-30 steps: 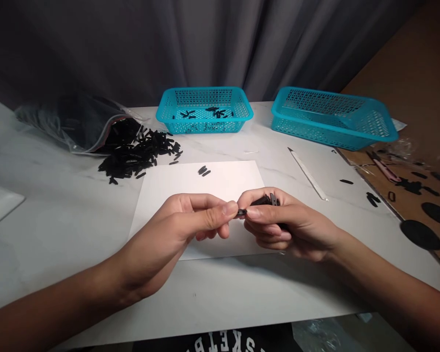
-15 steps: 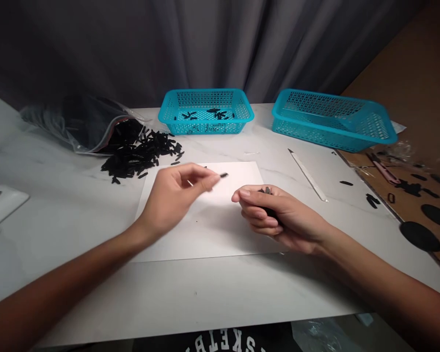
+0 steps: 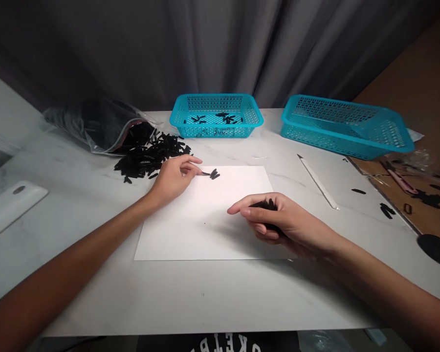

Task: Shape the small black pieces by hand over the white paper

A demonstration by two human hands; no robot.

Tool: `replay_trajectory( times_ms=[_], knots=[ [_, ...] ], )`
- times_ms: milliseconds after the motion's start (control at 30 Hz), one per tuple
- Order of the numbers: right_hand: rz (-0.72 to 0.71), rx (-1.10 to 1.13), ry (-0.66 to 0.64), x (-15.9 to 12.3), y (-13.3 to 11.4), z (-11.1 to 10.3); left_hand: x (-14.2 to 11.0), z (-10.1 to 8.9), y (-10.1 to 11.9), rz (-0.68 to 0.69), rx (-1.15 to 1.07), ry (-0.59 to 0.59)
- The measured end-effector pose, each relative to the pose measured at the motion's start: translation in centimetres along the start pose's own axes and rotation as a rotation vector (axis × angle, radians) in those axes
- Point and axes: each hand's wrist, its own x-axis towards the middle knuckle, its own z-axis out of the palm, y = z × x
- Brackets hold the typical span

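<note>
Left hand [image 3: 176, 177] moved; basket [image 3: 220, 125] holds pieces [image 3: 228, 119].

"Doing what with the left grip [image 3: 173, 177]?"
"Pinching a black piece [image 3: 206, 174] right beside a small cluster [image 3: 214, 174] on white paper [image 3: 179, 230]."
"And with the right grip [image 3: 291, 220]?"
"Cupping a bunch of black pieces [image 3: 269, 205], well apart from that cluster."

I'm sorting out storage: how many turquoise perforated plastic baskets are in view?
2. One turquoise perforated plastic basket stands at the back centre, with small black oblong pieces inside; the second basket stands to its right.
</note>
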Motion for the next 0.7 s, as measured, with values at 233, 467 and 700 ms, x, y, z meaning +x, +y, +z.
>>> replay_trajectory(
  times_ms=[233, 467, 700],
  knots=[
    [0.080, -0.146, -0.070, 0.0, 0.1, 0.2, 0.1, 0.0, -0.3, 0.034, 0.056, -0.036],
    [0.086, -0.221, -0.097, 0.0, 0.2, 0.0, -2.1, 0.8, 3.0, 0.181, 0.091, -0.014],
    [0.109, -0.238, -0.297, 0.5, 1.1, 0.2, -5.9, 2.8, 6.8, 0.761, -0.045, -0.288]
  ],
)
